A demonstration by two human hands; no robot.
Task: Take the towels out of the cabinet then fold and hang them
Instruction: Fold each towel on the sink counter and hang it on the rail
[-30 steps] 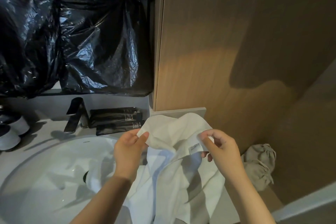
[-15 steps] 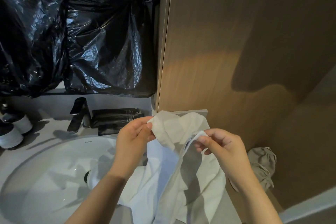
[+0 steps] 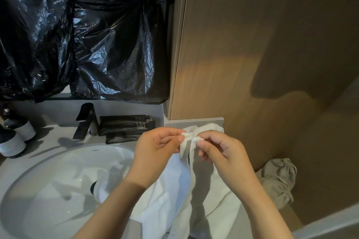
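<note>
A white towel (image 3: 171,196) hangs from both my hands over the right side of the sink and the counter edge. My left hand (image 3: 155,151) pinches one top corner between thumb and fingers. My right hand (image 3: 221,153) pinches the other corner right beside it, so the two corners nearly touch. The cloth below them drapes in loose folds, part of it lying inside the basin. The wooden cabinet (image 3: 242,54) stands shut behind the towel.
A white oval sink (image 3: 58,186) fills the lower left, with a black faucet (image 3: 85,120) and black tubes (image 3: 124,124) behind it. Two bottles (image 3: 13,136) stand at far left. A black plastic sheet (image 3: 77,31) covers the mirror. A beige cloth bag (image 3: 279,178) lies at right.
My hands have come together, bringing the two towel corners side by side. The spread top edge has folded in half, and the towel now hangs narrower.
</note>
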